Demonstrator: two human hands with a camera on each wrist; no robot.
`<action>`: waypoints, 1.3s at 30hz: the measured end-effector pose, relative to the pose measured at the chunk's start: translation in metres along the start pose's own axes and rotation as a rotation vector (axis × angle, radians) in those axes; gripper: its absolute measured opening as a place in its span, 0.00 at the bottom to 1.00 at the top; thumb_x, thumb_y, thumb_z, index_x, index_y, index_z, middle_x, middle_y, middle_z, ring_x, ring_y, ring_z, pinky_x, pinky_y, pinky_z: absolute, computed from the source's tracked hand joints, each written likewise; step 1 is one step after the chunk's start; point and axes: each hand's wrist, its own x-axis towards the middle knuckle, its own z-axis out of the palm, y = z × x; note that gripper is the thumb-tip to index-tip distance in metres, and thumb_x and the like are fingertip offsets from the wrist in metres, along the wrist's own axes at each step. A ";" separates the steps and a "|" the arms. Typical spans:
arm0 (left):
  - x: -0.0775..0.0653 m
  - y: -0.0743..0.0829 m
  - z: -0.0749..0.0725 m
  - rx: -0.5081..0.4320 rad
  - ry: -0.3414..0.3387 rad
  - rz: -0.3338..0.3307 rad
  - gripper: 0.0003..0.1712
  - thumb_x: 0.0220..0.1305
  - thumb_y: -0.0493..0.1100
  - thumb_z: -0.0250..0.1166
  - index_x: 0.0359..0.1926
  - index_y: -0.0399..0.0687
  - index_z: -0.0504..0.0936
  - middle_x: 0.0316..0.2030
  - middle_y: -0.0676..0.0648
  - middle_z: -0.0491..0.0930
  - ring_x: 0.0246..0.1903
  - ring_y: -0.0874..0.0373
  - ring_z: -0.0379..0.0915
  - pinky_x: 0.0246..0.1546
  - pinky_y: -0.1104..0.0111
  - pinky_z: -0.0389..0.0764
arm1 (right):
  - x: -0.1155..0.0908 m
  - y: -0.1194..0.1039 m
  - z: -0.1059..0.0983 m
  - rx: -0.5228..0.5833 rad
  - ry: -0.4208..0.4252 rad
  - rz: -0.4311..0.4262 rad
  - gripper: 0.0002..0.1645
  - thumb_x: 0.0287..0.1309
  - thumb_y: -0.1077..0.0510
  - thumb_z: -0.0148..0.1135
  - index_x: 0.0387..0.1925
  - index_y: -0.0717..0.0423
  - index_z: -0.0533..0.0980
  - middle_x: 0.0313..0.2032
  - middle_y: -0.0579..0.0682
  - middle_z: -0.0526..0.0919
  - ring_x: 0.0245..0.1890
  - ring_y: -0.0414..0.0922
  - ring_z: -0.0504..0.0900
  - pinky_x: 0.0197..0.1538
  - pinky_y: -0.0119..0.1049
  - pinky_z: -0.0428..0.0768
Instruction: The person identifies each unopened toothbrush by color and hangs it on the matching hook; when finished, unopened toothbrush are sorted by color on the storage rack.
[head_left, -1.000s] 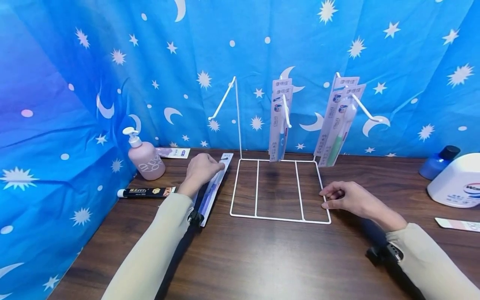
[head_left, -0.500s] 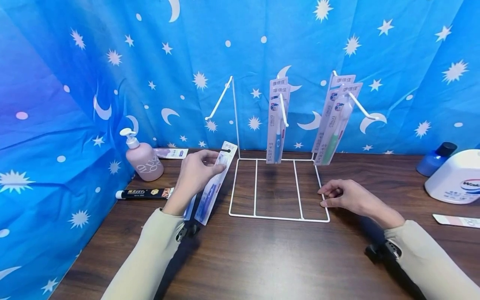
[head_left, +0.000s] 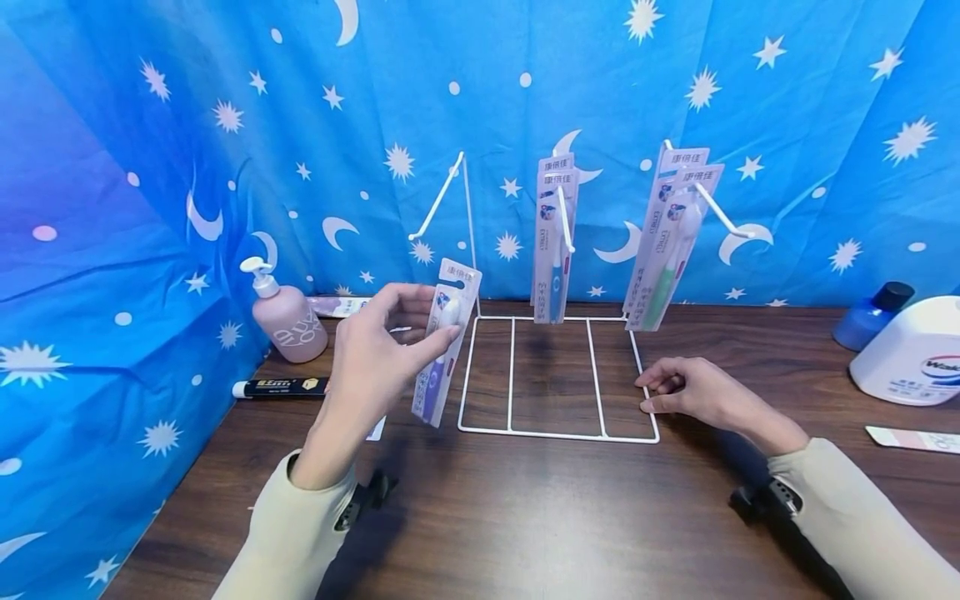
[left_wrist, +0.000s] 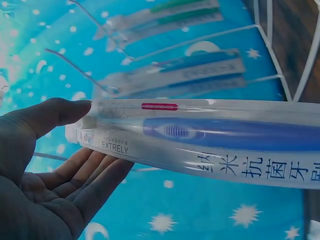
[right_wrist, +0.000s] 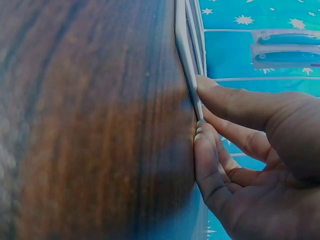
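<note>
My left hand (head_left: pixel 367 358) holds a packaged toothbrush (head_left: pixel 433 387) with a purple handle, thumb on one edge of the pack and fingers behind it. The pack stands nearly upright above the table, its hook slot at the top. In the left wrist view the clear front of the pack and the purple handle show close up. My right hand (head_left: pixel 697 396) pinches the right side wire of a white wire display rack (head_left: pixel 511 375) low down by the table. Blue toothbrush packs (head_left: pixel 556 283) hang on the rack's middle hook and green ones (head_left: pixel 662 287) on its right hook.
The rack's left hook (head_left: pixel 437 198) bears nothing. At left are a pink pump bottle (head_left: pixel 291 325), a black toothpaste tube (head_left: pixel 281 388) and another pack under the left forearm. At right stand a blue bottle (head_left: pixel 862 327) and a white bottle (head_left: pixel 900 367).
My left hand has lifted the purple toothbrush pack off the table and tilted it upright, turning its front into view. The right hand stays on the rack's side wire.
</note>
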 end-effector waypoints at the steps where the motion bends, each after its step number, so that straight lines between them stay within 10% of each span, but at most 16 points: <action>1: -0.002 0.005 -0.002 -0.004 0.012 0.016 0.24 0.50 0.45 0.77 0.49 0.46 0.81 0.37 0.51 0.84 0.37 0.61 0.81 0.38 0.70 0.81 | 0.000 0.000 0.000 0.002 0.000 0.000 0.17 0.50 0.56 0.74 0.42 0.58 0.82 0.29 0.45 0.79 0.30 0.44 0.73 0.33 0.33 0.71; 12: -0.009 0.035 -0.022 -0.070 0.147 0.184 0.26 0.51 0.42 0.76 0.52 0.42 0.79 0.42 0.50 0.84 0.40 0.62 0.81 0.43 0.69 0.80 | 0.000 0.002 -0.002 0.006 0.011 -0.017 0.17 0.50 0.56 0.74 0.41 0.58 0.82 0.29 0.45 0.79 0.30 0.44 0.73 0.32 0.33 0.71; 39: 0.021 0.008 -0.011 -0.052 0.177 0.042 0.28 0.51 0.51 0.76 0.50 0.43 0.80 0.41 0.50 0.84 0.38 0.62 0.80 0.38 0.69 0.81 | 0.000 0.003 0.001 0.013 0.007 -0.011 0.16 0.50 0.57 0.74 0.41 0.58 0.82 0.29 0.45 0.80 0.31 0.44 0.74 0.34 0.33 0.72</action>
